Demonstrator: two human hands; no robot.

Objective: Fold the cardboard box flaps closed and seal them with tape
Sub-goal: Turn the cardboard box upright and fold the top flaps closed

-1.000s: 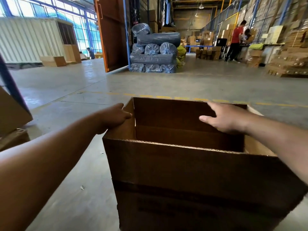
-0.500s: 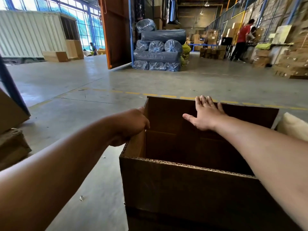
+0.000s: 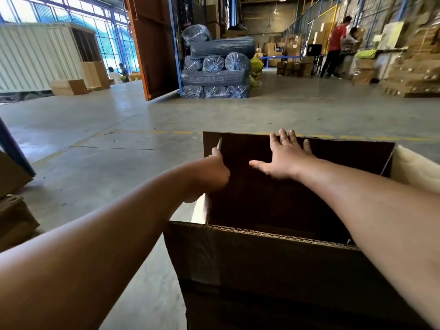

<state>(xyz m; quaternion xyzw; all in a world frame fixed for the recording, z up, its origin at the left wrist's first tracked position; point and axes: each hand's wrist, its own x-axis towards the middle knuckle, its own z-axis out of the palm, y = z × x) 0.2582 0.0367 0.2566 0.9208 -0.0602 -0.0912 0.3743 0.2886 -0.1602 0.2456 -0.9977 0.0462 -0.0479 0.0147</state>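
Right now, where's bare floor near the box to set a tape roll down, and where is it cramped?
Left of the cardboard box, under the left hand, the concrete floor lies bare up to the yellow dashed line. Far left is crowded by stacked cardboard. On the right, a pale flap sits just beyond the right hand; floor there is hidden.

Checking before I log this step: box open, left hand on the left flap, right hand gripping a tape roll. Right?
Not quite. The head view shows the right hand empty, spread flat on the far flap. No tape is in view. The box is open, left hand on the left flap.
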